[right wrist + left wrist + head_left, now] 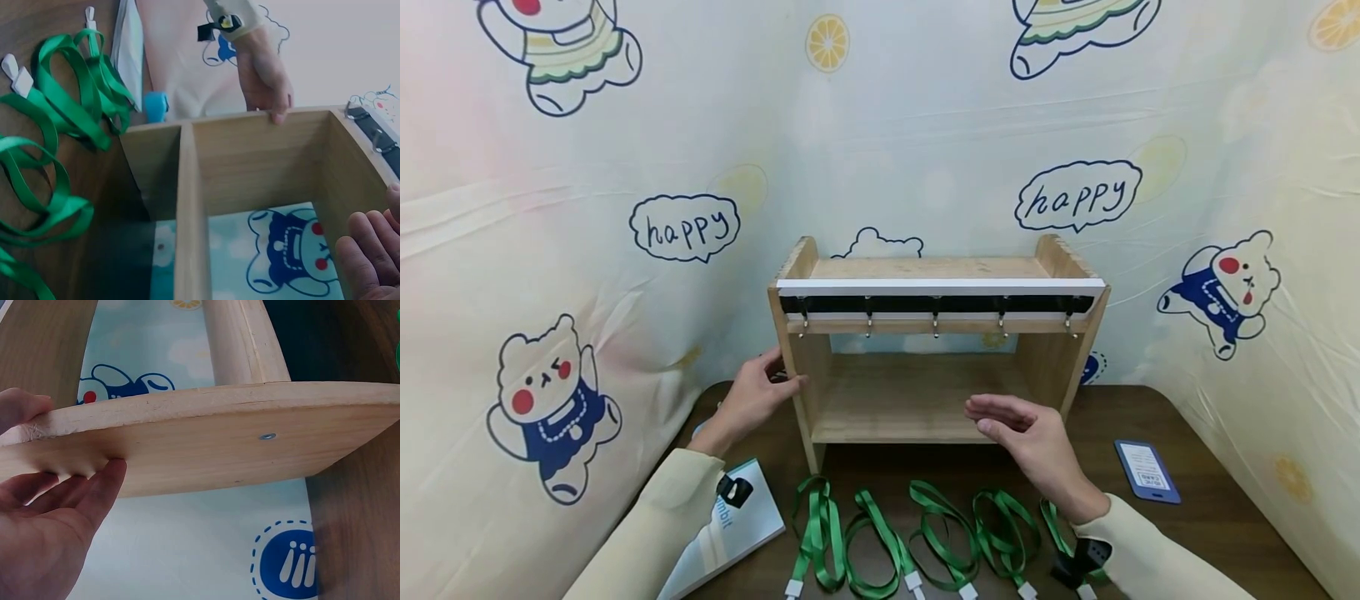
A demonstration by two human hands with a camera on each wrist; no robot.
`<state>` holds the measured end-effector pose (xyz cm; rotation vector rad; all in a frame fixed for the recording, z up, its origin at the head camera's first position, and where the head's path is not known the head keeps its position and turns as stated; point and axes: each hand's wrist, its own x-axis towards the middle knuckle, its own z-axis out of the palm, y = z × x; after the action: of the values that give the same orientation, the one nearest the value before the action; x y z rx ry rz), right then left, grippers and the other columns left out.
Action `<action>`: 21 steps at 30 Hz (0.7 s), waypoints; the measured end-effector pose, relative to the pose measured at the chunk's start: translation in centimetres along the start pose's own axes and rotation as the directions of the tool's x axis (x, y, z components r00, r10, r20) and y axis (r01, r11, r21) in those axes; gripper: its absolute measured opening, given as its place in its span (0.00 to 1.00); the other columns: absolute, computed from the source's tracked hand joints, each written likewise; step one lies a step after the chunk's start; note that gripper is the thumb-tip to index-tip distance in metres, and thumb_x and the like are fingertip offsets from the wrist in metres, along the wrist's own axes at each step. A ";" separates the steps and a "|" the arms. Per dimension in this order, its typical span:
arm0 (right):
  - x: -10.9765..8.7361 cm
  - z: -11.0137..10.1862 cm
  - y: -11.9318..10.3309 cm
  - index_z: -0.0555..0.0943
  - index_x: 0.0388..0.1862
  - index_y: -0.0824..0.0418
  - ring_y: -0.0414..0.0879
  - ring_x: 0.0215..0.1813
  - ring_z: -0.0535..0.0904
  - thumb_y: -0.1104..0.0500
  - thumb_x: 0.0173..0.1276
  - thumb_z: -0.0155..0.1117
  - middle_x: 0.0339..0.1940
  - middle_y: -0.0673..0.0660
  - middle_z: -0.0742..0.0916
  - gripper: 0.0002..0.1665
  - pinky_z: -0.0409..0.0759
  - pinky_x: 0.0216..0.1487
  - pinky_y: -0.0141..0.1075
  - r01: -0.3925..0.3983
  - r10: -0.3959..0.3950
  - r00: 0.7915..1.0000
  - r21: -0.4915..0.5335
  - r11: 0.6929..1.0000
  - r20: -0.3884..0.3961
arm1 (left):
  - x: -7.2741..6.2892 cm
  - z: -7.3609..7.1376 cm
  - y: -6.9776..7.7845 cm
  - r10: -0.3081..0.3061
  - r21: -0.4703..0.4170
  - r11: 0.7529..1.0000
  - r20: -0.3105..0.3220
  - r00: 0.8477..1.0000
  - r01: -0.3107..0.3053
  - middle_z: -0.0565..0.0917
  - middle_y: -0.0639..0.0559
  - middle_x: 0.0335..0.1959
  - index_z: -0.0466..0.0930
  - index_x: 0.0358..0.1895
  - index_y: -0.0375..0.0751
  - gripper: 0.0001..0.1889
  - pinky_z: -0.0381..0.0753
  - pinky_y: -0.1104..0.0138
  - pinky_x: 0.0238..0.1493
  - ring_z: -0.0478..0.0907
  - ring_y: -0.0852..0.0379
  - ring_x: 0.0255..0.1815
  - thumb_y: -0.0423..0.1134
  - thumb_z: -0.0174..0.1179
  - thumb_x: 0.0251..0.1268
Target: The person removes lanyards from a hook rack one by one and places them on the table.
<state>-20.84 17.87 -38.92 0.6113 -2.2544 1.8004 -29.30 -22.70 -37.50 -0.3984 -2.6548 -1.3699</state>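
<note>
A small wooden shelf (917, 396) stands on the table, with a rail of several metal hooks (936, 305) across its upper front. My left hand (752, 396) grips its left side panel (187, 450), thumb on one face and fingertips against the outer face. In front of the shelf's lower right part, my right hand (1033, 442) hovers with fingers extended and nothing in them. The right wrist view shows that same hand (369, 256) apart from the wood. Several green lanyards (823, 529) with white clips lie looped along the near side; the rightmost is partly hidden by my right wrist.
A blue card holder (1147, 471) lies on the dark wooden table (1210, 508) at the right. On the left, a white and light-blue box (737, 525) sits beneath my left forearm. A printed cloth (880, 167) hangs behind and at both sides.
</note>
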 end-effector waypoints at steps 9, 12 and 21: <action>-0.3 -2.0 -0.7 0.83 0.58 0.63 0.35 0.55 0.87 0.61 0.71 0.66 0.56 0.61 0.89 0.18 0.84 0.54 0.26 0.022 -0.024 0.998 -0.045 0.999 -0.055 | 0.2 -0.1 -0.1 0.022 -0.002 1.000 0.004 1.000 -0.022 0.77 0.39 0.67 0.66 0.74 0.49 0.31 0.84 0.47 0.60 0.78 0.40 0.60 0.45 0.64 0.70; -0.5 -2.6 -1.1 0.82 0.60 0.63 0.34 0.55 0.87 0.60 0.72 0.65 0.57 0.57 0.89 0.19 0.83 0.55 0.24 0.016 -0.020 0.997 -0.058 0.998 -0.071 | 0.2 -0.1 -0.2 0.018 -0.009 1.000 0.005 1.000 -0.018 0.77 0.39 0.67 0.66 0.74 0.49 0.31 0.84 0.47 0.60 0.78 0.39 0.61 0.46 0.64 0.70; -0.6 -5.2 -1.6 0.82 0.58 0.67 0.34 0.53 0.88 0.65 0.71 0.64 0.51 0.45 0.91 0.18 0.84 0.52 0.23 0.083 -0.107 0.979 -0.140 0.987 -0.174 | 0.2 0.0 -0.1 0.018 -0.014 1.000 0.002 1.000 -0.018 0.77 0.38 0.67 0.66 0.75 0.48 0.32 0.84 0.47 0.60 0.78 0.39 0.61 0.45 0.64 0.70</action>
<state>-20.11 22.68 -36.47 0.5006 -2.1624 1.5790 -29.58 -22.76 -37.52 -0.4250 -2.6378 -1.3844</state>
